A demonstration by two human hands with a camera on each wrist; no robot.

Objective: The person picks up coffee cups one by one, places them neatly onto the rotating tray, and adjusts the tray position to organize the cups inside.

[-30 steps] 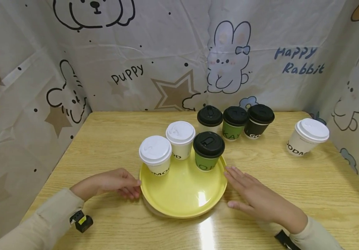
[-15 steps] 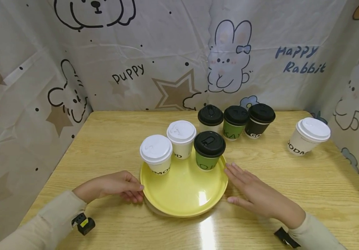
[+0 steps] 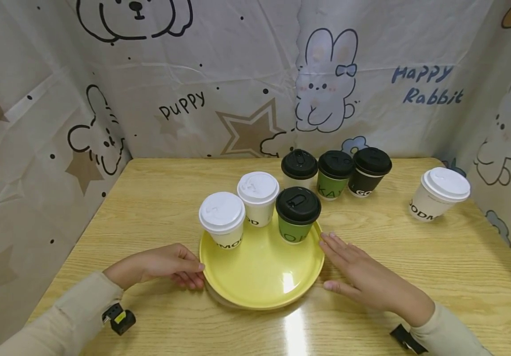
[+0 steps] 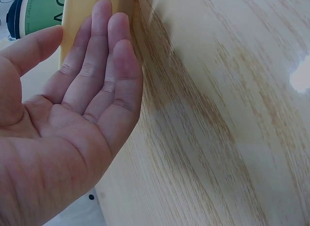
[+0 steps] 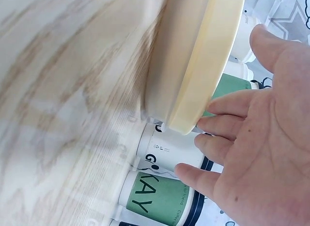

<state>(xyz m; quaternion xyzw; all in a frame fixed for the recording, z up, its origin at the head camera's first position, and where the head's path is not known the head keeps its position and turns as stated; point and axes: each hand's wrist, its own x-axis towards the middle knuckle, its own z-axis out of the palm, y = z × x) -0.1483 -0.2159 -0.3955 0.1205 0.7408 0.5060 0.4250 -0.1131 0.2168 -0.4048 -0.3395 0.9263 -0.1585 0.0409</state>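
Note:
A round yellow tray (image 3: 260, 277) carries three lidded paper cups toward its far side. Two are white with white lids: a left cup (image 3: 222, 222) and a cup behind it (image 3: 259, 200). The third, a green cup (image 3: 297, 217), has a black lid. My left hand (image 3: 166, 265) is at the tray's left side, thumb tip at the rim, fingers extended and slightly bent in the left wrist view. At the right rim, my right hand (image 3: 366, 279) lies with fingers straight, fingertips at the edge. The right wrist view shows its open palm (image 5: 261, 134) beside the tray's side.
Behind the tray stand a black-lidded white cup (image 3: 300, 170), a green cup (image 3: 333, 178) and a black cup (image 3: 368, 173). Far to the right is another white cup (image 3: 438, 195). A printed cloth (image 3: 246, 74) encloses the wooden table (image 3: 162, 198) at the back and sides.
My left hand has shifted slightly along the left rim toward me since a second ago. The right hand, tray and cups keep their places.

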